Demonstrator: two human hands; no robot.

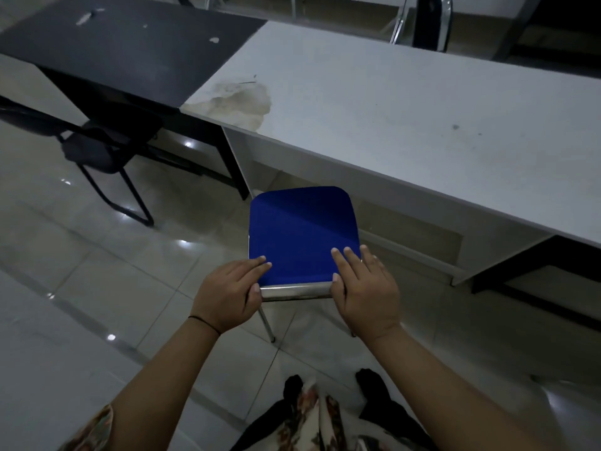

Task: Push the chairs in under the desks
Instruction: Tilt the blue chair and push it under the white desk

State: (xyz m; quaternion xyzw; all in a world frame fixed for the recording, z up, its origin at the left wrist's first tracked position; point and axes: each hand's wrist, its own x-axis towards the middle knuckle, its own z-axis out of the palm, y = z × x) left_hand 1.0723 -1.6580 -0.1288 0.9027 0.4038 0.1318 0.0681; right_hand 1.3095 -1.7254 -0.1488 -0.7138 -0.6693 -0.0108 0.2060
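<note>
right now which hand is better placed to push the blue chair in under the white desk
Neither alone: left hand and right hand grip opposite ends of the blue chair's near edge, squarely facing the white desk.

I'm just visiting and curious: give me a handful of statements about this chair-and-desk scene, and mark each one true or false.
1. Both hands are on the blue chair. True: the left hand and the right hand each grip its near edge, fingers on the blue pad and thumbs on the metal rim.
2. The blue chair stands at the black desk. False: it faces the white desk; the black desk is further left.
3. The white desk has a brownish stain at its left end. True.
4. The black chair lies tipped over on the floor. False: it stands upright at the black desk.
5. The blue chair is fully under the desk. False: most of it is still out.
</note>
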